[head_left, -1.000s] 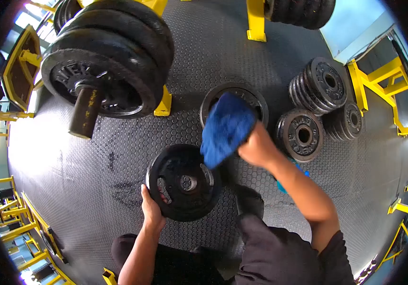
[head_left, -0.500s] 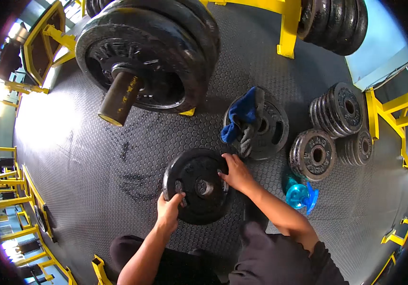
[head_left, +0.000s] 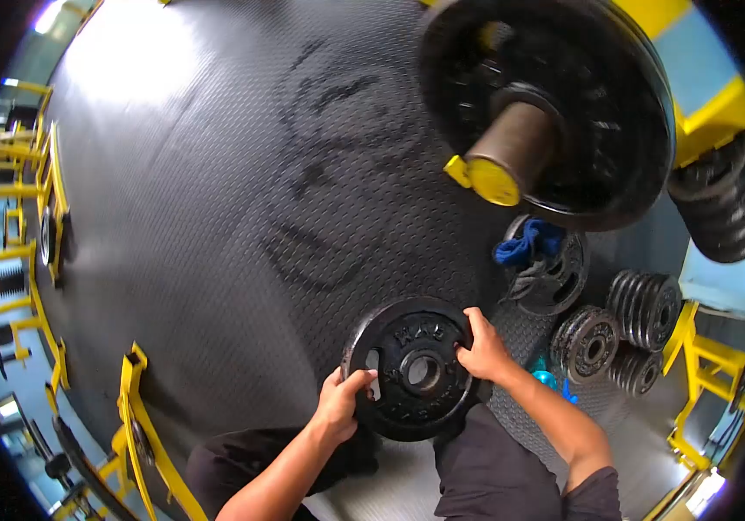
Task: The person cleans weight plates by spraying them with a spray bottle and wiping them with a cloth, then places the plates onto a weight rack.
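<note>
A black weight plate (head_left: pixel 416 334) with a round centre hole is held up in front of my knees, its lettered face toward the camera. My left hand (head_left: pixel 339 404) grips its left edge, with the thumb at a slot. On the upper right edge, my right hand (head_left: pixel 483 349) is closed round the rim. Beyond it, a blue cloth (head_left: pixel 528 243) and a grey cloth lie on another plate (head_left: pixel 574 273) on the floor.
Large plates (head_left: pixel 620 113) sit on a thick post at the upper right. Several smaller plates (head_left: pixel 589 346) stand at the right, near a blue spray bottle (head_left: pixel 545 375). A yellow frame (head_left: pixel 134 399) stands at the lower left, on the dark textured floor (head_left: pixel 207 260).
The view has turned left. The held plate, low over the floor before, is now nearer my knees with its lettering clearer, and both hands still grip it.
</note>
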Demonstrator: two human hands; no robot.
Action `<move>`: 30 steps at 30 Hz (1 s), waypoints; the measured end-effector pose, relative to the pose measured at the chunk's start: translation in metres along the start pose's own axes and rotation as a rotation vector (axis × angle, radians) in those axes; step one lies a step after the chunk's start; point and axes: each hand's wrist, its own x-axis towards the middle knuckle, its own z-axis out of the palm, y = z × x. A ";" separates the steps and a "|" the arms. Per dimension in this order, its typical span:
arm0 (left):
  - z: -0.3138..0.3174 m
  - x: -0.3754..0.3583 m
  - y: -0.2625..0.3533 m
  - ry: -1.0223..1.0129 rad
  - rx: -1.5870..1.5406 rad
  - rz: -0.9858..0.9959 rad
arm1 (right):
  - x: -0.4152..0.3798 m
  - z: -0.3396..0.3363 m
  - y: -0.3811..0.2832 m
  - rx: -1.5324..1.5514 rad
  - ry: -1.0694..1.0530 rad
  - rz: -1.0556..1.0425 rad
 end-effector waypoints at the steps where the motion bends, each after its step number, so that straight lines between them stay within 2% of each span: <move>1: -0.009 -0.014 -0.005 0.009 -0.049 -0.001 | -0.009 -0.002 -0.017 -0.014 -0.032 -0.004; 5: -0.034 -0.094 -0.009 0.004 -0.179 -0.024 | -0.060 -0.027 -0.100 -0.038 -0.079 0.101; 7: -0.047 -0.147 -0.003 0.001 -0.353 -0.124 | -0.093 -0.049 -0.154 -0.027 -0.082 0.098; 13: -0.077 -0.315 0.041 -0.126 -0.320 -0.100 | -0.215 -0.121 -0.361 -0.067 0.049 0.237; 14: -0.076 -0.350 0.063 -0.148 -0.311 -0.073 | -0.231 -0.135 -0.406 -0.033 0.060 0.303; 17: -0.080 -0.439 0.124 -0.216 -0.285 -0.020 | -0.269 -0.173 -0.511 -0.036 0.141 0.244; 23: -0.068 -0.545 0.262 -0.346 -0.160 0.218 | -0.277 -0.226 -0.646 0.095 0.307 0.011; 26: -0.048 -0.573 0.334 -0.388 -0.118 0.333 | -0.252 -0.247 -0.692 0.124 0.411 -0.145; 30: -0.024 -0.554 0.424 -0.516 -0.040 0.486 | -0.186 -0.277 -0.732 0.141 0.517 -0.262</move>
